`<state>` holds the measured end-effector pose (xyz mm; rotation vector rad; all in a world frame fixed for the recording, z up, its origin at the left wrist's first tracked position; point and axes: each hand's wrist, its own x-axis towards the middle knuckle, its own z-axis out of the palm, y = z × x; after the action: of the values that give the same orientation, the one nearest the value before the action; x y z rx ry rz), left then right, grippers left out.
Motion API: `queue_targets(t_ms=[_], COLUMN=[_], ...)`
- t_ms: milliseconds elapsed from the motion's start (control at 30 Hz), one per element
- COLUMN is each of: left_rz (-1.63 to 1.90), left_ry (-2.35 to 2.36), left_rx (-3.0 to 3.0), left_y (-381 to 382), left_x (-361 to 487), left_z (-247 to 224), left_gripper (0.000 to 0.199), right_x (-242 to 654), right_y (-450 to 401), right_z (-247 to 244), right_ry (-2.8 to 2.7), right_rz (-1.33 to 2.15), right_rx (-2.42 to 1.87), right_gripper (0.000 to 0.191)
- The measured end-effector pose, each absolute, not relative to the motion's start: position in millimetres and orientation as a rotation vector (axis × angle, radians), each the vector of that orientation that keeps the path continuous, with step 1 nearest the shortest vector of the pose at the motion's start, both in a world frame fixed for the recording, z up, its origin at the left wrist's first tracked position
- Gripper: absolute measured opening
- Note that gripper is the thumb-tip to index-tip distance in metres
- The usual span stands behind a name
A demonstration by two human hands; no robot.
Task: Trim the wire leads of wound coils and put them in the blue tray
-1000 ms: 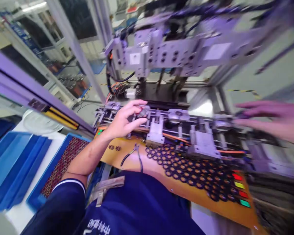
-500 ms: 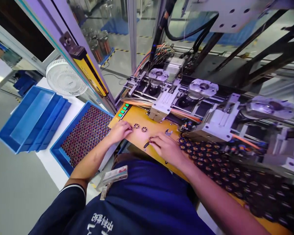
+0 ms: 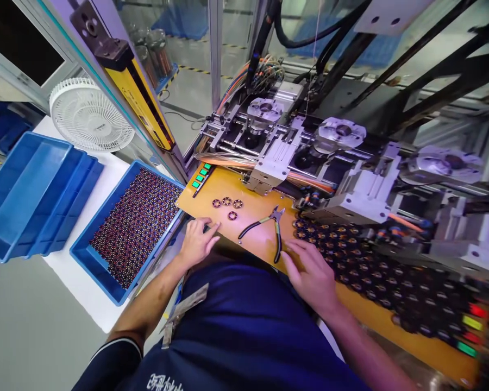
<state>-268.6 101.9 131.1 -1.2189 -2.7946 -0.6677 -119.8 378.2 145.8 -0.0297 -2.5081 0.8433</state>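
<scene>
Your left hand (image 3: 199, 241) is half-open below four rings (image 3: 232, 215); your right (image 3: 309, 271), loosely spread, nears pliers (image 3: 269, 220).

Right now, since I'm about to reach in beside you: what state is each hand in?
Left hand: open, by the orange worktop, nothing visibly held.
Right hand: open beside the pliers; whether it touches their handle, I can't tell.

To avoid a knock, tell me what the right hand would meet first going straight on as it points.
Most likely the nearer handle of the pliers, just off the right hand's fingertips; whether they touch is unclear.
</scene>
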Motion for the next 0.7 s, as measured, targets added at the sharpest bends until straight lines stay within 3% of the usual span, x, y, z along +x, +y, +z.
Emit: queue_targets(t_ms=[133, 267, 367, 533, 700], left_rz=[-0.659, -0.661, -0.678, -0.868, -0.831], left_ry=[-2.752, -2.731, -2.719, -2.708, -2.705], left_rx=[-1.297, -1.199, -1.088, -0.971, -0.999], left_y=[85, 64, 79, 144, 178], left_x=[-258, -251, -265, -294, -297], left_z=[135, 140, 145, 146, 141], left_gripper=[0.02, 0.033, 0.015, 0.085, 0.087], right_x=[-102, -96, -94, -89, -77], right_y=[378, 375, 373, 375, 380], right_z=[146, 145, 143, 143, 146], right_ry=[-2.517, -2.505, -2.491, -2.494, -2.472], right_rz=[0.841, 0.859, 0.864, 0.845, 0.791], right_rx=[-0.051, -0.04, -0.03, -0.002, -0.077], right_gripper=[0.023, 0.024, 0.022, 0.02, 0.017])
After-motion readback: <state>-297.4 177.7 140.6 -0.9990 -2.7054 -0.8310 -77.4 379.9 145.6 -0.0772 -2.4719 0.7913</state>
